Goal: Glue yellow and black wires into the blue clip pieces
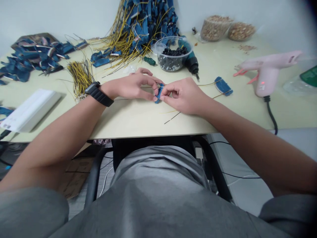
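Note:
My left hand [135,86], with a black watch on its wrist, and my right hand [183,96] meet at the middle of the pale table [138,119]. Both pinch one small blue fabric piece [159,93] between thumbs and fingertips, holding it just above the tabletop. A thin dark wire runs out of the piece to the left, under my left hand. A finished blue piece on a wire [223,86] lies to the right of my right hand. A loose dark wire [172,118] lies on the table under my right wrist.
A pink glue gun [268,69] stands at the right, its cord over the edge. Behind my hands sit a clear tub of dark beads [173,54], a big pile of blue pieces on yellow wires [141,26], a yellow wire bundle [80,74] and a white box [29,109].

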Motion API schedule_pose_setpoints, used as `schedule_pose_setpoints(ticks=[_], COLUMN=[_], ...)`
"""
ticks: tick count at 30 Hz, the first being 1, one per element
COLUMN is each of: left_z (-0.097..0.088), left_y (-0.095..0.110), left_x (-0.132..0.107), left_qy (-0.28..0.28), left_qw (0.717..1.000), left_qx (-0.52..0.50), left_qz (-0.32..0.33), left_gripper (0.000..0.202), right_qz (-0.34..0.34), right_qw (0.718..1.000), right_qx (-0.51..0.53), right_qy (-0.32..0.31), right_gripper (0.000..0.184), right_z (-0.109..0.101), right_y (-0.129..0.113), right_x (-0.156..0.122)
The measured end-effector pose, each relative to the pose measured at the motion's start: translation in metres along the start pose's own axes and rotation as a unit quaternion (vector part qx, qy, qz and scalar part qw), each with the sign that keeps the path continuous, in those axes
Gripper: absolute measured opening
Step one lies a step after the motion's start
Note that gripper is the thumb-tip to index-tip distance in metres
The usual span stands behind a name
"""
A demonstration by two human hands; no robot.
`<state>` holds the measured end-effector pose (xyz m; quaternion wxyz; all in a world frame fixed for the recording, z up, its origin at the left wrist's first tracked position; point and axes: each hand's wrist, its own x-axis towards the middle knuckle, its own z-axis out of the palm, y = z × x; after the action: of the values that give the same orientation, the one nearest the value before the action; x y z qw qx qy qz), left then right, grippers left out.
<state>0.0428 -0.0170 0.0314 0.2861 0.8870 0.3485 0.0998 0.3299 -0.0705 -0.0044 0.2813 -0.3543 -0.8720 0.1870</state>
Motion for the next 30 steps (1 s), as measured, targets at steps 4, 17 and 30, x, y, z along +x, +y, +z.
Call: schedule_pose_setpoints(ticks=[4, 17, 30], left_z=[-0.0015, -0.0042, -0.0036], left_y=[0.0002, 0.002, -0.0002], left_x=[-0.0007, -0.0014, -0.0016], left_qy=[-0.006, -0.028, -0.015], left_qw=[1.0, 0.999, 1.0], left_qx=[0.002, 0.015, 0.023], left_qz=[0.007, 0.003, -0.004], left_gripper=[0.048, 0.048, 0.05], right_qz=[0.017, -0.021, 0.047], right_qw=[0.999, 0.999, 0.997], right_qx=[0.028, 0.037, 0.059], right_qy=[-0.002, 0.005, -0.023], right_gripper=[0.027, 0.016, 0.021], right_z=[0.0013, -0.0025, 0.0008], right_y=[0.0001, -0.0051, 0.0003], right_x=[0.0014, -0.0012, 0.002])
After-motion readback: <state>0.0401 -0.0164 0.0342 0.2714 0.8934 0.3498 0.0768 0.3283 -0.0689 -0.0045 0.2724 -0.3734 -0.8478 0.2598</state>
